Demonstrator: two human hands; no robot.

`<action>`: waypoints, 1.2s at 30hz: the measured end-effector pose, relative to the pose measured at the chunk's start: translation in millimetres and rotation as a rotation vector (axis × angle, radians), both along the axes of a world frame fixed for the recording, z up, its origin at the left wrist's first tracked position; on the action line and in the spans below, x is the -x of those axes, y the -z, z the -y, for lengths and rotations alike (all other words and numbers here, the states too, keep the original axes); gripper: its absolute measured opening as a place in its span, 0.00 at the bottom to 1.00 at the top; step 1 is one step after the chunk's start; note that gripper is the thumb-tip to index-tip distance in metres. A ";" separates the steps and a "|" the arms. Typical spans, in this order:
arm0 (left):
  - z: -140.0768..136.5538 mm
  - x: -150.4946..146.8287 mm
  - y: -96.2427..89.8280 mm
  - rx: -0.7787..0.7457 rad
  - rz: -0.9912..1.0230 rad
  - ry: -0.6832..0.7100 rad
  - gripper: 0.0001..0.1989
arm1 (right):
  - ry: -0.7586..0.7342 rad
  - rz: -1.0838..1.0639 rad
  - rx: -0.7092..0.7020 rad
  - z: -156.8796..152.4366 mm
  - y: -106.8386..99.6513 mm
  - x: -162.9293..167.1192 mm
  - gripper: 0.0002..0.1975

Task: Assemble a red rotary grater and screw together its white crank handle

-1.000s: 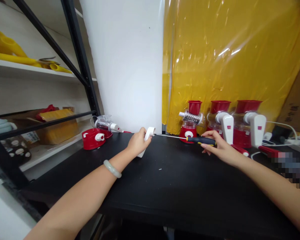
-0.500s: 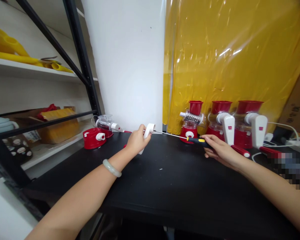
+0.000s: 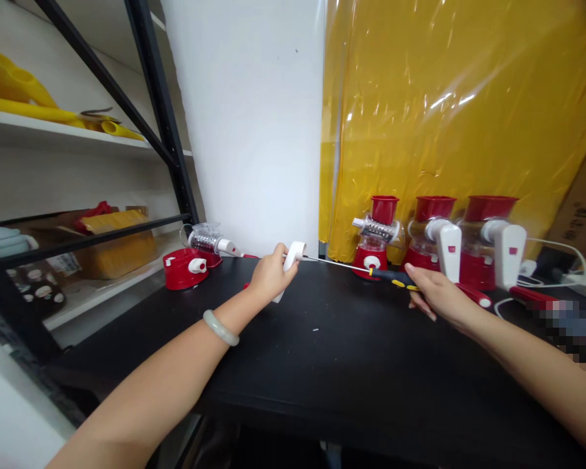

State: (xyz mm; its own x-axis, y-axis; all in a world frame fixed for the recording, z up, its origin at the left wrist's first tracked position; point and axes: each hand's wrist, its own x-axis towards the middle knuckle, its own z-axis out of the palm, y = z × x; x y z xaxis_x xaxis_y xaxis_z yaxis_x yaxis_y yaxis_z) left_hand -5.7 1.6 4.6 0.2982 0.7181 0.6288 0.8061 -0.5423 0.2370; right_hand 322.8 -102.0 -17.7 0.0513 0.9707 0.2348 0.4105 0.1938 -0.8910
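My left hand is closed around a white plastic crank handle, held up over the black table. Part of the handle is hidden behind my fingers. A screwdriver with a dark blue and yellow grip lies in my right hand, whose fingers close on the back of the grip. Its long metal shaft points left, and the tip reaches the round end of the white handle; whether it sits in a screw cannot be seen. Behind the screwdriver stands a red and clear rotary grater.
Two more rotary graters with white cranks stand at the right. A red grater base and a clear drum part stand at the left back. A black-framed shelf borders the left side. White cables lie at the right.
My right hand has shifted slightly right and its grip has changed, so the screwdriver's grip shows more and is turned differently. My left hand holds the white handle in nearly the same place.
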 end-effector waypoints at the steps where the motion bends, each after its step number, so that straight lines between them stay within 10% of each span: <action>1: 0.5 -0.2 -0.5 -0.008 -0.015 -0.017 0.09 | -0.016 -0.057 0.060 0.3 -0.3 2.3 0.26; 6: -3.0 2.1 -1.7 0.010 -0.008 -0.031 0.09 | -0.068 -0.306 -0.042 -1.8 1.9 8.8 0.19; 11: -10.2 6.3 0.3 0.064 0.078 0.025 0.09 | -0.058 0.051 -0.221 3.7 1.7 4.1 0.23; 21: -4.0 0.1 4.5 0.064 0.043 0.072 0.09 | 0.029 -0.206 -0.029 -1.4 2.0 10.9 0.22; 29: -9.8 2.4 6.7 0.116 0.112 0.066 0.09 | 0.080 0.253 -0.498 1.6 3.9 5.6 0.22; 36: -2.0 -3.1 8.6 0.054 -0.087 0.031 0.09 | 0.141 0.125 -0.201 6.7 -5.0 8.2 0.20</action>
